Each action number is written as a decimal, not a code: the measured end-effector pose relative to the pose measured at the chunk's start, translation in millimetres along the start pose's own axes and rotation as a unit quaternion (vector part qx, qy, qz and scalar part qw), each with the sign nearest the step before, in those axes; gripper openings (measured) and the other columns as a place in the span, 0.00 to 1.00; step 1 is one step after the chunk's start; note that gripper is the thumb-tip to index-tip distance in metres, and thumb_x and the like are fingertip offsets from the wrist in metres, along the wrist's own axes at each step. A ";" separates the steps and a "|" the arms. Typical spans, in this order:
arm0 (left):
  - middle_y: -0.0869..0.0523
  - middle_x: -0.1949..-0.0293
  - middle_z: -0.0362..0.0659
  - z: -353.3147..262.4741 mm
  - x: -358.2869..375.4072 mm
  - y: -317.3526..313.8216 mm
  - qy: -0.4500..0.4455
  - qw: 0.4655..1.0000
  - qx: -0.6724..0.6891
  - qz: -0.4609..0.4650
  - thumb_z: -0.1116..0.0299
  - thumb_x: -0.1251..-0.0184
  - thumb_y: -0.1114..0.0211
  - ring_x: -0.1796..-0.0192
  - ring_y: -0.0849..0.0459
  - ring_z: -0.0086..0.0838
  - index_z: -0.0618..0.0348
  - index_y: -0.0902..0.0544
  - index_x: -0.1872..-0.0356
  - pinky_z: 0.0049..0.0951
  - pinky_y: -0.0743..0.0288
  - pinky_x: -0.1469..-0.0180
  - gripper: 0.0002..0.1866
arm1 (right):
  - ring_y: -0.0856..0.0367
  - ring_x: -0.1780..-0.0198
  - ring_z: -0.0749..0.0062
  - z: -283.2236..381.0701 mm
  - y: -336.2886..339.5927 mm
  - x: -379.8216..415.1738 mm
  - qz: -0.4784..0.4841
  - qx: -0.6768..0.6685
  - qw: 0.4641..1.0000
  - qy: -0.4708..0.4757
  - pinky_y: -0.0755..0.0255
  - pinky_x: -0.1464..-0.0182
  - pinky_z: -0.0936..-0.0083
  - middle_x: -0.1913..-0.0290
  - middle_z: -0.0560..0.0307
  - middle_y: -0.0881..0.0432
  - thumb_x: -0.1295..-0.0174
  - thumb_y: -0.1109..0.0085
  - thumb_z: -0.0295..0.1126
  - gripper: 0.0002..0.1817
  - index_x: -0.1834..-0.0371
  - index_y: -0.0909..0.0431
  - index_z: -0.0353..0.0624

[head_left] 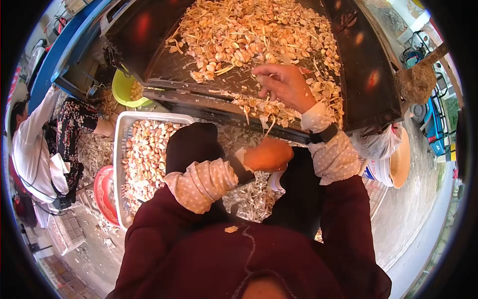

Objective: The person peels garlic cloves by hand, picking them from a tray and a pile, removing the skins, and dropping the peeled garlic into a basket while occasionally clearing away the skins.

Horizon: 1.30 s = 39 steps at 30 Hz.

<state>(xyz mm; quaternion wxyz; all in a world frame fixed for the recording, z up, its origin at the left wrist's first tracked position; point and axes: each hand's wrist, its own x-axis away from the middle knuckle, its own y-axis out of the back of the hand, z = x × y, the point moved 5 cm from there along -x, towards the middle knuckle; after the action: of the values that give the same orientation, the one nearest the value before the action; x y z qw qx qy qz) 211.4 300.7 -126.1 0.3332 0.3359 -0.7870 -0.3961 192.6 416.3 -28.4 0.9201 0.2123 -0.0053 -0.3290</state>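
I count two bare hands, one left [269,155] and one right [289,85]. I see one dark table [175,64] with too many garlic bits [279,30] to count. By its near left corner I see two bowls, one green [119,89] and one red [101,199], and one white tray [118,164]. I see one clear bag [381,143] by its near right corner, and one other person [40,132].

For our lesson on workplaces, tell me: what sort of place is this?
Probably an informal garlic-sorting yard: cloves and loose skins cover a dark tray, more cloves fill a white crate, and a co-worker sits nearby.
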 end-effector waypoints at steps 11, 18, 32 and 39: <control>0.14 0.70 0.54 4.5 25.2 27.3 -0.024 0.994 0.039 -0.097 0.70 0.49 0.35 0.64 0.13 0.49 0.60 0.14 0.72 0.44 0.21 0.63 0.06 | 0.17 0.64 0.50 -68.9 -80.5 -154.3 0.045 0.326 0.934 0.137 0.25 0.62 0.57 0.70 0.49 0.16 0.44 0.40 0.31 0.04 0.68 0.18 0.45; 0.15 0.74 0.55 15.6 37.8 53.7 -0.002 0.986 0.076 -0.148 0.68 0.48 0.33 0.66 0.14 0.47 0.61 0.15 0.74 0.42 0.21 0.64 0.07 | 0.19 0.78 0.58 -71.1 -54.4 -137.0 0.042 0.249 0.966 0.059 0.25 0.69 0.65 0.74 0.46 0.17 0.44 0.38 0.29 0.06 0.70 0.18 0.38; 0.19 0.68 0.42 87.0 69.7 60.8 0.033 0.367 0.869 -0.331 0.59 0.25 0.47 0.74 0.23 0.25 0.62 0.22 0.60 0.19 0.33 0.77 0.15 | 0.17 0.76 0.79 7.2 -3.7 -81.6 0.023 0.069 0.997 0.036 0.26 0.71 0.79 0.72 0.57 0.16 0.33 0.39 0.34 0.13 0.57 0.18 0.33; 0.18 0.72 0.40 66.6 59.5 45.4 0.075 0.410 0.853 -0.315 0.66 0.29 0.46 0.78 0.24 0.22 0.61 0.21 0.63 0.19 0.38 0.80 0.10 | 0.16 0.76 0.61 -49.5 -95.9 -161.7 0.123 0.325 0.929 0.126 0.23 0.66 0.65 0.76 0.49 0.16 0.39 0.37 0.38 0.10 0.63 0.16 0.44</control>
<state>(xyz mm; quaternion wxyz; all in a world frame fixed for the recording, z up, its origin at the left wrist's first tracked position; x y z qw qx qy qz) 113.9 301.1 -103.2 -0.2151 0.6992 -0.5299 0.4290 15.5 467.3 -90.2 0.8271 0.5370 -0.0224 -0.1644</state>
